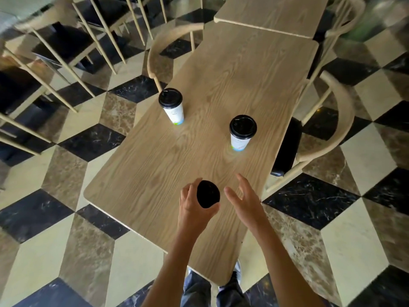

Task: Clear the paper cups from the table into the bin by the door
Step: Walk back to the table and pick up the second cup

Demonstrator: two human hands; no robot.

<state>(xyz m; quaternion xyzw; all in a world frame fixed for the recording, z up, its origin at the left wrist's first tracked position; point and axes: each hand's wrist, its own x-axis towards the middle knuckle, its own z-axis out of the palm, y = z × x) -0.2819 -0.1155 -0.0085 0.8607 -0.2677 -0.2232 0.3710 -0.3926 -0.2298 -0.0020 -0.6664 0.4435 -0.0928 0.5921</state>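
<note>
Pale wood grain runs the length of the table (221, 89), and everything here sits in relation to it. I count 3 paper cups, each with a black lid. 2 stand upright on the tabletop, well apart from each other: the far cup (172, 106) close to the table's left edge, the near cup (242, 132) toward its right edge. The held cup (208, 194) is above the table's near end, wrapped in the left hand (192, 203), whose fingers curl around its sides so only the dark lid shows. The right hand (243, 197) hovers just beside it, touching nothing, fingers spread and loosely bent. A second table (274, 13) butts against the far end. 2 curved-back chairs flank the main table, the left chair (162, 44) and the right chair (340, 120). The checkered floor (66, 196) surrounds it all.
</note>
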